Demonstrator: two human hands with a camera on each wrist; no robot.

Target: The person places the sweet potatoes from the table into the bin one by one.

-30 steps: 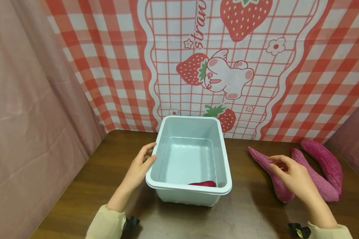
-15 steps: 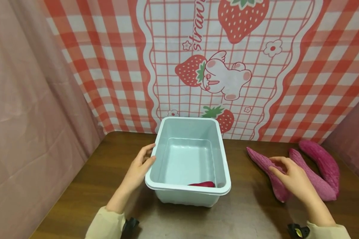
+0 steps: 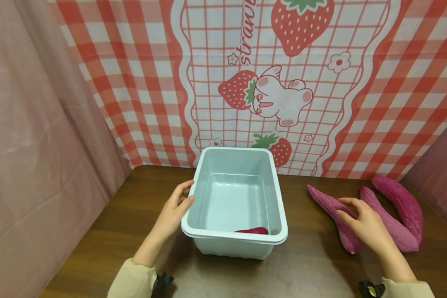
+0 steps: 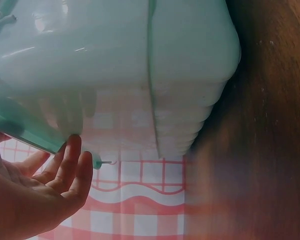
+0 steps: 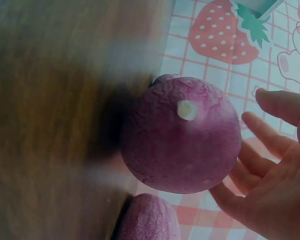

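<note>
A pale blue-green plastic bin (image 3: 229,238) stands mid-table in the head view. My left hand (image 3: 175,211) touches its left rim, fingers loosely bent; in the left wrist view the fingers (image 4: 72,170) lie along the bin's outer side. At the right lies a long, tapered, purple-pink vegetable resembling a sweet potato (image 3: 325,203). My right hand (image 3: 366,225) is over its middle, thumb and fingers spread at its upper side. In the right wrist view its blunt end (image 5: 180,150) faces the camera, the fingers beside it without wrapping round. Whether the fingertips touch it is unclear.
Two more purple vegetables lie farther right, a lighter one (image 3: 391,221) and a darker curved one (image 3: 402,203). A dark red-purple thing (image 3: 258,230) shows inside the bin's near end, mostly hidden by the wall. A strawberry-print cloth (image 3: 152,103) hangs behind the table.
My right thumb and fingers have moved slightly closer over the vegetable. The left hand stays at the bin's rim. The whole view has shifted a little.
</note>
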